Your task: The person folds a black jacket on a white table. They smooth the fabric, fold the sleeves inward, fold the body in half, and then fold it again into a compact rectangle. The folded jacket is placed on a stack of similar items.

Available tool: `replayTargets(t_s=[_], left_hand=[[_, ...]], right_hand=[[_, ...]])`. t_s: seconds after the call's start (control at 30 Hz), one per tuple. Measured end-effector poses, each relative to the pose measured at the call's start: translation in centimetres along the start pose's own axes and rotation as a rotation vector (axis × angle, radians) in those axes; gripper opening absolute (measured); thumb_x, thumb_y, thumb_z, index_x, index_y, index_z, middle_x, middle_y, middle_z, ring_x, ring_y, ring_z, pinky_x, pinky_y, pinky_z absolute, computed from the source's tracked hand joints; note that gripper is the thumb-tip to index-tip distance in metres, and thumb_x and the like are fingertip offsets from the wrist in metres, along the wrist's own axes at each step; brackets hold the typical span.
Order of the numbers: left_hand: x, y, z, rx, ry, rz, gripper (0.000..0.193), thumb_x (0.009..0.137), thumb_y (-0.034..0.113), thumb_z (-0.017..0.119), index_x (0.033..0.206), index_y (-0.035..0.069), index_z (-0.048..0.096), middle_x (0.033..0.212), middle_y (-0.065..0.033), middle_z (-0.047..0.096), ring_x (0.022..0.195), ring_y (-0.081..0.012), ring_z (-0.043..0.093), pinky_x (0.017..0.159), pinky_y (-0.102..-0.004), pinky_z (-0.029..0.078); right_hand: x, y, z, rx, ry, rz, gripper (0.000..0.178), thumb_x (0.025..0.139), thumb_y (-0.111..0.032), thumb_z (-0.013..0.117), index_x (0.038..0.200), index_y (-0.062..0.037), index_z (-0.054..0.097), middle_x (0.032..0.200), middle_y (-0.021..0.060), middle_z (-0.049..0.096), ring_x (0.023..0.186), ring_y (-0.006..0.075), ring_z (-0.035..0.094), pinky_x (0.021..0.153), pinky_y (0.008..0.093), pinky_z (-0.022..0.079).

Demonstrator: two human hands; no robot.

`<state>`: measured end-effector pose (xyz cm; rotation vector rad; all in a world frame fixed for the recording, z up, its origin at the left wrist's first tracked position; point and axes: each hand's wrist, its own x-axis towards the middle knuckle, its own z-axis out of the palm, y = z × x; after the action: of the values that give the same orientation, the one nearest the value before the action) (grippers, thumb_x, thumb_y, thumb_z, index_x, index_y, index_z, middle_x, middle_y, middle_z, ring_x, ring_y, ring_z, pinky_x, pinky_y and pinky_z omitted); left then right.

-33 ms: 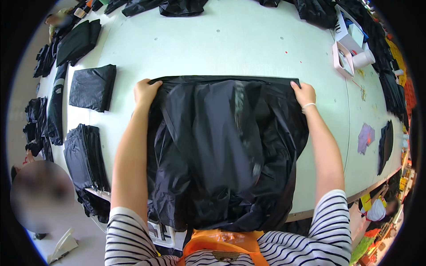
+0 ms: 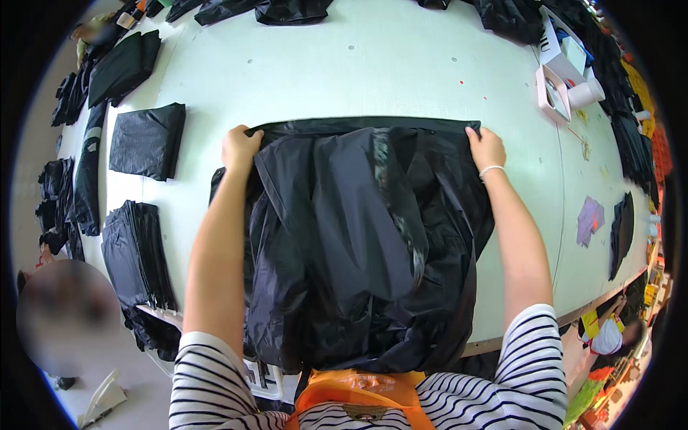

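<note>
A large black garment (image 2: pixel 337 215) of thin, slightly shiny cloth lies spread in front of me. It is rumpled, with a patterned shiny strip down its middle, and its near end hangs over the table edge against my body. My left hand (image 2: pixel 241 149) pinches the far left corner, and my right hand (image 2: pixel 487 149) grips the far right corner. Between them the far edge is stretched nearly straight. A bit of black cloth sticks out beyond my left forearm. The fingers under the fabric are hidden.
On the pale table (image 2: pixel 401 79), a folded black bundle (image 2: pixel 147 141) and a black stack (image 2: pixel 136 251) lie to the left. A pink tray (image 2: pixel 553 95), a white cup (image 2: pixel 586 93) and a purple scrap (image 2: pixel 590 222) are at the right. A person (image 2: pixel 609 337) is beyond the right edge.
The garment's far edge has shifted slightly away from me. My left hand has moved a little right and my right hand a little left. Some cloth now shows left of my left forearm.
</note>
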<state>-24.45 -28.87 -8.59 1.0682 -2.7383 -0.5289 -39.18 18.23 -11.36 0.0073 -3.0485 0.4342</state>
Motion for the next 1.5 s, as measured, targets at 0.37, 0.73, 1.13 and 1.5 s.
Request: replayTargets(t_s=[0.37,0.73,1.13,1.5], left_hand=[[-20.3,-5.9,-11.1,-0.319,-0.12,0.54,0.058,0.074,0.01,0.07,0.127,0.001,0.048,0.123,-0.0177,0.055,0.113,-0.0326,0.052,0.099,-0.0419,0.037],[-37.7,-22.5,-10.7,0.156,-0.319,0.298,0.088,0.076,0.055,0.063,0.145,0.01,0.03,0.153,-0.0173,0.017,0.142,-0.0389,0.011,0.11,-0.0582,0.008],[-40.0,-22.3,-8.5,0.178,-0.184,0.181,0.084,0.075,0.046,0.069,0.145,0.016,0.033,0.155,-0.0106,0.016,0.143,-0.0336,0.012,0.111,-0.0577,0.009],[-39.1,-8.0,-13.7,-0.276,0.106,0.32,0.048,0.07,-0.004,0.06,0.116,0.003,0.054,0.118,-0.0173,0.054,0.113,-0.0354,0.049,0.099,-0.0409,0.037]], right_hand=[[-30.5,16.7,-9.4,0.361,-0.412,0.443,0.025,0.091,-0.02,0.054,0.076,-0.0018,0.062,0.066,0.0091,0.065,0.058,0.0165,0.062,0.057,0.0318,0.049],[-46.8,4.2,-10.8,1.019,-0.523,0.531,0.064,0.084,-0.033,0.07,0.129,0.0057,0.046,0.123,0.0137,0.056,0.111,0.0193,0.052,0.096,0.0316,0.04],[-45.1,4.3,-11.9,0.96,-0.448,0.413,0.041,0.08,-0.026,0.073,0.106,0.0041,0.062,0.102,0.0106,0.066,0.092,0.0186,0.061,0.084,0.0324,0.047],[-34.9,6.0,-17.9,0.148,0.145,-0.262,0.044,0.08,-0.019,0.072,0.116,0.0007,0.057,0.1,0.0194,0.063,0.089,0.0309,0.063,0.082,0.0367,0.05]])
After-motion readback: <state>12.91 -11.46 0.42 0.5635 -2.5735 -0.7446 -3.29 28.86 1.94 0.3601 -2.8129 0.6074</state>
